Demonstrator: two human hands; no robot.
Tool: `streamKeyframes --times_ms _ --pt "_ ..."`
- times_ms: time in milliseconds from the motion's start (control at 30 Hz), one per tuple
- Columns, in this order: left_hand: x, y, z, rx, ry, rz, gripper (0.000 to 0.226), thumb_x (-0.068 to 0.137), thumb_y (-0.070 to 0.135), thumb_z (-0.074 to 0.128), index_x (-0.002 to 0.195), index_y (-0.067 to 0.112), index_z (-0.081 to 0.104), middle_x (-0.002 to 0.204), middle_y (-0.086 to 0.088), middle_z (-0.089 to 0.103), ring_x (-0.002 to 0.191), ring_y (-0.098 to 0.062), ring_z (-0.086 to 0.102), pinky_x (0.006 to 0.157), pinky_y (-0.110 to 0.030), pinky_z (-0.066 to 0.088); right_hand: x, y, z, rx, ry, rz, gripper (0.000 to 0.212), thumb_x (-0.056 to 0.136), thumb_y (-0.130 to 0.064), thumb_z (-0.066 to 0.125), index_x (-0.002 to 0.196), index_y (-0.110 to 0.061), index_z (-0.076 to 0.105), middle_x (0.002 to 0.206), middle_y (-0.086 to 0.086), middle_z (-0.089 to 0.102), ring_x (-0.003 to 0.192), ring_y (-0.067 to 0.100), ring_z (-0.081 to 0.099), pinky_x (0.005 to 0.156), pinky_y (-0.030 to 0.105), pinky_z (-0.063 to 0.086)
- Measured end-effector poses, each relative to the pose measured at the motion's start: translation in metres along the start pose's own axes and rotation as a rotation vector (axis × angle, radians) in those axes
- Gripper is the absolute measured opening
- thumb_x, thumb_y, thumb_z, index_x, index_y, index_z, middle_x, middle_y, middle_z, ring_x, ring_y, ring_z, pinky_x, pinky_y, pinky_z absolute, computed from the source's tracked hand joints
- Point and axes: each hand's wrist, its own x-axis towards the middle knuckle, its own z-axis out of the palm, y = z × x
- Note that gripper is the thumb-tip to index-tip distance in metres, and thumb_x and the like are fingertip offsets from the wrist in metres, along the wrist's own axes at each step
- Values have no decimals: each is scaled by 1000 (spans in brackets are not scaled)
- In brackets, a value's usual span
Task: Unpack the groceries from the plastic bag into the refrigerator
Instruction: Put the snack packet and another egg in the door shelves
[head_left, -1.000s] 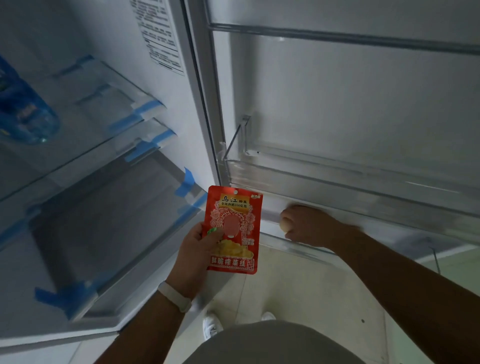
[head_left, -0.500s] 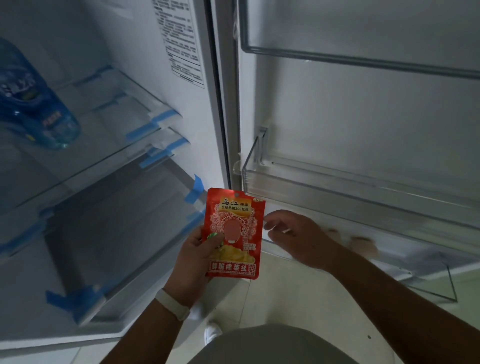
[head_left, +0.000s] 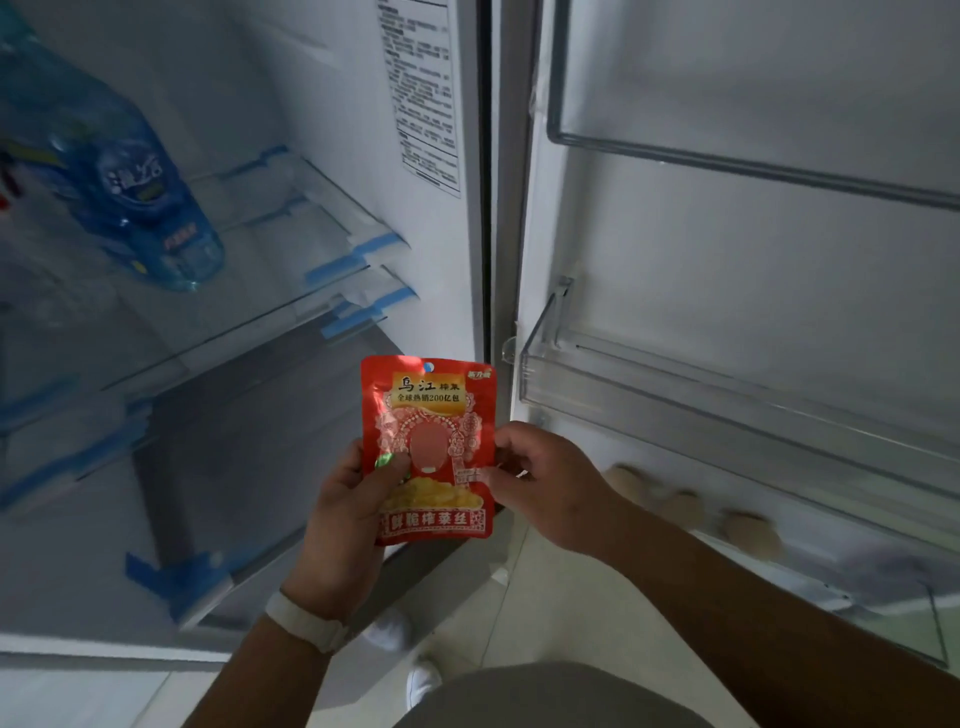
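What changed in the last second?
The right hand set down one of the eggs in the lower door bin, moved left and now pinches the right edge of the red pickle packet. The left hand holds the packet as before.

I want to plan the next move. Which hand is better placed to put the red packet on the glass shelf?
Probably the left hand: it grips the red packet, thumb across its front, and the glass shelf lies on its side. The right hand only pinches the packet's edge.
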Motion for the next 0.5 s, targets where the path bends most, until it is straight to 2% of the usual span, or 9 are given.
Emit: streamKeyframes --times_ms 100,233,300,400,433,500 --pt "-3 28 9 11 -45 123 32 87 14 61 118 10 63 114 -19 72 92 -37 73 75 -47 61 -2 -22 -7 105 51 -40 5 95 -23 62 99 -27 61 102 -7 70 97 13 69 85 36 60" --pt "-6 61 29 52 -115 247 26 88 15 68 114 14 66 109 -16 74 89 -35 74 71 -43 60 -15 -47 -14 188 33 -101 18 98 -30 58 111 -41 54 109 -15 69 101 4 67 84 25 58" --pt "-7 73 38 26 -137 283 20 86 18 72 106 18 71 105 -14 75 86 -32 75 69 -40 59 -21 -59 -20 205 77 -142 18 99 -28 57 113 -38 56 109 -15 70 101 4 67 83 26 58" --pt "-11 86 51 -25 -196 304 38 75 27 72 111 14 68 108 -15 75 89 -32 74 70 -39 60 -26 -75 -35 219 140 -168 18 99 -26 56 116 -28 60 107 -12 71 99 4 68 82 27 59" --pt "-12 89 55 -20 -212 315 42 76 28 72 114 13 66 110 -15 74 90 -33 74 71 -39 60 -27 -78 -38 216 149 -171 19 98 -26 56 117 -26 60 107 -12 71 99 5 69 81 27 59" --pt "-11 95 60 2 -241 340 33 85 23 70 116 13 65 111 -13 74 92 -32 74 71 -38 60 -30 -84 -45 213 170 -181 19 98 -25 56 117 -25 59 106 -12 71 98 4 68 80 26 59"
